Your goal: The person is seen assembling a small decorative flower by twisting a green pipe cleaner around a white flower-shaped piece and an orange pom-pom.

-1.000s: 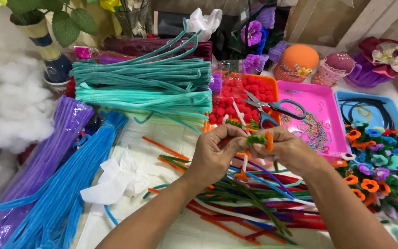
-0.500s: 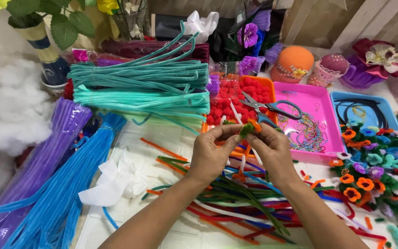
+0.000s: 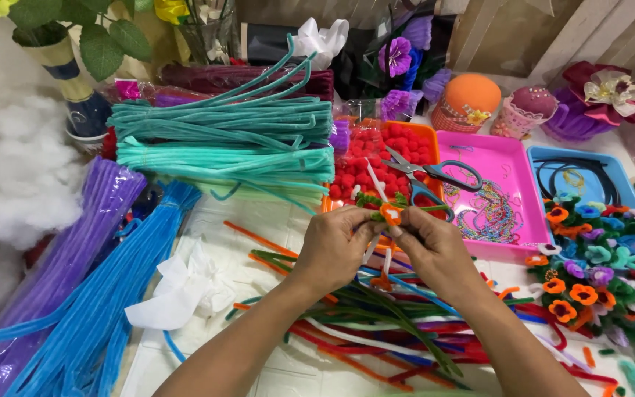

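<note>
Both hands are together at scene centre, pinched on one small piece. The left hand (image 3: 332, 250) and right hand (image 3: 435, 254) meet fingertip to fingertip on an orange pipe-cleaner flower (image 3: 389, 214) with green stem bits sticking out left and right. It is held in the air, just above the near edge of the orange tray of red pompoms (image 3: 376, 158).

Step in hand, as a judgement: shaping or twisting the flower head onto its stem. The grip looks like a fine pinch on both sides, so the next move likely calls for a small wrist roll, not travel.

Edges and room:
- Far, just beyond the fingertips: scissors (image 3: 435, 176) lying across the orange tray and the pink tray (image 3: 512, 158). Blades point left, near the hands. That is the tightest side.
- Right: a pile of finished flowers (image 3: 589, 272) beside the right forearm, near but apart.
- Near, under the wrists: loose cut stems (image 3: 398, 323) in mixed colours on the table; no hard edges.
- Left: white fabric scrap (image 3: 178, 290), then blue pipe-cleaner bundle (image 3: 126, 287) and purple bundle (image 3: 67, 257), well apart.
- Far left: teal bundles (image 3: 222, 136), clear of the hands.

Open room is mostly near and left, above the loose stems.
</note>
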